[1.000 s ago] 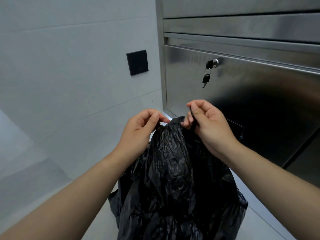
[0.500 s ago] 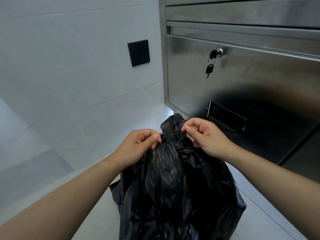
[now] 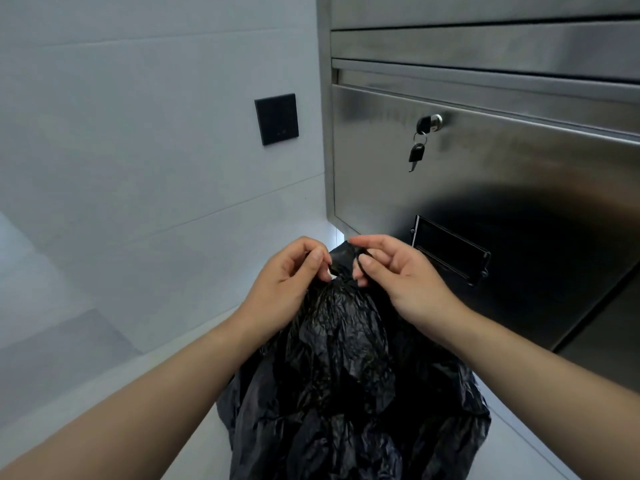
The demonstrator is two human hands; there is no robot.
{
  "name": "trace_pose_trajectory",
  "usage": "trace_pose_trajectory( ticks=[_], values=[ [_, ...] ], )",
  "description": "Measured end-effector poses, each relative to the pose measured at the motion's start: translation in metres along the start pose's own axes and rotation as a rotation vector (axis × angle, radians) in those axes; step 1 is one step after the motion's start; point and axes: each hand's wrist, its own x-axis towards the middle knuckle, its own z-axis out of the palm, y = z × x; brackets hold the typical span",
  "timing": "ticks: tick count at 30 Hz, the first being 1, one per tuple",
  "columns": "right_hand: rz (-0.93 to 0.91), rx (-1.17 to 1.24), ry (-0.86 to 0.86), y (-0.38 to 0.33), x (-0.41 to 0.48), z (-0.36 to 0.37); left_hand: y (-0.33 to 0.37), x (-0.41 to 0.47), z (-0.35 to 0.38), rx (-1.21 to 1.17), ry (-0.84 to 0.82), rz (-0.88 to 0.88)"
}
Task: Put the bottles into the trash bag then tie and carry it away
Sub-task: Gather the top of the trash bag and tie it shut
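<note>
Black wall plate (image 3: 276,118) is mounted on the pale wall at left, well clear of the work. Left hand (image 3: 285,284) is curled, with plastic at the left of the gathered neck pinched between thumb and fingertips. Trash bag (image 3: 346,375) is positioned between both forearms, neck bunched at top, body crumpled below, base out of frame. Bottles are not visible and are presumed inside. Right hand (image 3: 401,277) is curled too, a thin black strand pinched between thumb and forefinger at the right of the neck. Tying is judged underway; whether a knot is closed cannot be told, as the crossing is hidden by fingers. Risks: thin film could be torn if the ends are pulled hard; a short pinched tail could be lost and the neck reopened; a loose knot could be pulled undone once weight is taken for carrying. Steel cabinet (image 3: 485,188) is set close at right, key (image 3: 416,154) hung from its lock; the bag could be snagged on the label holder (image 3: 450,252) when lifted.
</note>
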Motion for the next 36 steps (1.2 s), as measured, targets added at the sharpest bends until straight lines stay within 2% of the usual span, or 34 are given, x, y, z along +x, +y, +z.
trace_pose_trajectory(
  ticks=[5,13,19,23,30,36],
  values=[
    [0.047,0.055,0.039,0.01,-0.004,-0.003,-0.009,-0.001,0.002,0.045,-0.008,-0.03],
    [0.025,0.021,-0.055,0.006,-0.005,0.007,-0.005,0.004,0.004,-0.003,0.066,0.025],
    [-0.029,0.123,0.047,-0.02,0.005,0.009,0.012,0.013,0.002,-0.104,0.152,0.042],
    [-0.027,0.128,0.025,-0.028,0.012,0.005,0.019,0.016,0.002,-0.102,0.083,0.04],
    [0.063,-0.068,-0.054,-0.001,0.004,-0.015,-0.016,-0.009,-0.012,0.055,-0.091,-0.116],
    [0.151,-0.192,-0.02,0.021,-0.01,-0.055,-0.047,-0.026,-0.063,0.147,-0.041,-0.308]
  ],
)
